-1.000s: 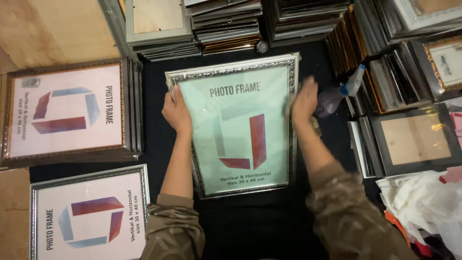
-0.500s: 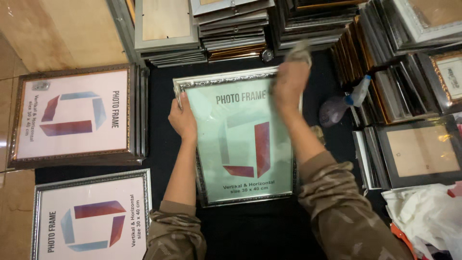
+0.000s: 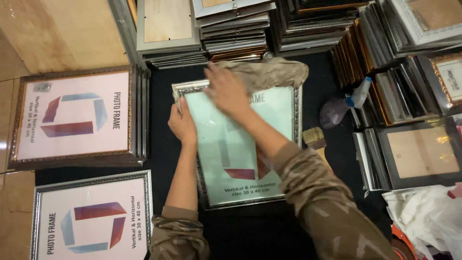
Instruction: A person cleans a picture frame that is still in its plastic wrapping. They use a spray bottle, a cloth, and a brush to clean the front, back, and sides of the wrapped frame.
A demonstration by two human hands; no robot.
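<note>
Frame: silver frame (image 3: 226,159) lying flat on the black mat (image 3: 159,120), in the middle of the scene, pale green insert under the glass.
Left hand: left hand (image 3: 183,126) resting on the frame's left edge near the top corner, fingers curled lightly over the rim, pinning it down; nothing else held.
Right hand: right hand (image 3: 226,91) flat on the upper part of the glass, fingers spread and pressing a crumpled grey-brown cloth (image 3: 269,73) at the frame's top edge; blurred by motion.
Progress: wiping seems to be under way at the top of the glass; lower half not covered by the cloth now, so judged partly done. Cleanness of the glass cannot be told.
Left of frame: two frames with white inserts (image 3: 72,115) (image 3: 91,219), lying face up.
Right of frame: spray bottle (image 3: 344,103) on its side, a small brush (image 3: 314,137) just beside the frame's right edge.
Beyond frame: stacks of frames (image 3: 236,33), some with backs up.
Surface: black mat on a floor, wood boards (image 3: 53,33) at far left.
Corner: white plastic bags (image 3: 423,216) at lower right.
</note>
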